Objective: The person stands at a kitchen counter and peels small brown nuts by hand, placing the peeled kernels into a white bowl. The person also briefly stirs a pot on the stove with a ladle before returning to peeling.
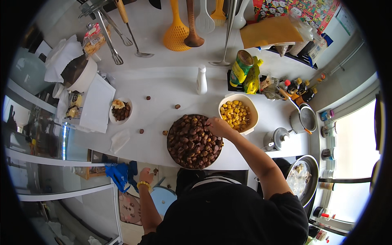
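Observation:
A round pan heaped with brown chestnuts [196, 147] sits at the front edge of the white counter. My right hand [218, 127] reaches over its right side, fingertips on the chestnuts; whether they pinch one is hidden. Just beyond that hand stands a cream bowl [253, 114] with peeled yellow chestnuts [235, 111] in it. My left hand [146, 175], with a yellow bead bracelet [143, 184] on the wrist, hangs beyond the counter's front edge, above the floor. Nothing shows in it, but its fingers are not clear.
Loose chestnuts [177, 106] dot the counter [147, 122]. A white bottle [201, 80] stands at the back. To the left are a small dish with dark pieces [130, 115] and a crumpled tissue [120, 140]. Lidded pot [280, 138] lies right; blue stool [163, 197] below.

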`<act>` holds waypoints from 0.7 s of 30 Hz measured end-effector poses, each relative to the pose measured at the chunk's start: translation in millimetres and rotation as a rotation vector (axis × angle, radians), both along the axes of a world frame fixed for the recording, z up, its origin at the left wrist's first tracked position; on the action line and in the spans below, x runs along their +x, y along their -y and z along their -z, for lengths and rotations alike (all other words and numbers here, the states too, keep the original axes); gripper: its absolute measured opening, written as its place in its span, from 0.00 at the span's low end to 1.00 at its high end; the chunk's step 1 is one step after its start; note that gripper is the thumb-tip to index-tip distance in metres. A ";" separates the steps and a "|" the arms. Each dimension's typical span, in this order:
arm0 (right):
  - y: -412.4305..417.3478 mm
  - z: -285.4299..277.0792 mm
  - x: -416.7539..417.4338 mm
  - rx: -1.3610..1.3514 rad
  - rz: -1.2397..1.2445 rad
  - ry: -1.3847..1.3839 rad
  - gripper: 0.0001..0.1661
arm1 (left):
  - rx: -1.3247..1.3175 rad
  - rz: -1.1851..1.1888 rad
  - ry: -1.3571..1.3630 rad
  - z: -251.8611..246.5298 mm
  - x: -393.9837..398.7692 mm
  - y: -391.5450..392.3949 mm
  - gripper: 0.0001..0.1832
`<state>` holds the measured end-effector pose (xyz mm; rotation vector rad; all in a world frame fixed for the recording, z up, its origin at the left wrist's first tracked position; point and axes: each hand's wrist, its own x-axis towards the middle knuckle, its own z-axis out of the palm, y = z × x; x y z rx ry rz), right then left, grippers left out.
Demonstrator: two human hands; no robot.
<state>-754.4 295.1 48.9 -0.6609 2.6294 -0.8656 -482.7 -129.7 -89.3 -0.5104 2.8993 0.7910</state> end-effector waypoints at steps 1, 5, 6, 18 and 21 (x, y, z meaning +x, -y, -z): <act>1.4 1.1 1.3 0.002 0.002 0.017 0.17 | -0.124 -0.033 -0.016 -11.0 5.4 -12.5 0.08; 10.3 -5.3 4.7 0.098 0.006 0.037 0.14 | -0.101 0.047 0.044 -43.5 -12.4 -30.0 0.11; 13.8 -12.9 4.0 0.173 0.010 0.046 0.13 | 0.008 -0.034 0.095 -56.4 -20.8 -37.0 0.12; 32.2 2.8 19.0 0.005 0.023 -0.124 0.09 | 0.467 0.077 -0.218 -130.9 -95.2 -139.3 0.07; 32.9 -2.9 26.2 0.040 0.131 -0.151 0.12 | 0.442 0.144 -0.281 -131.4 -99.6 -149.7 0.07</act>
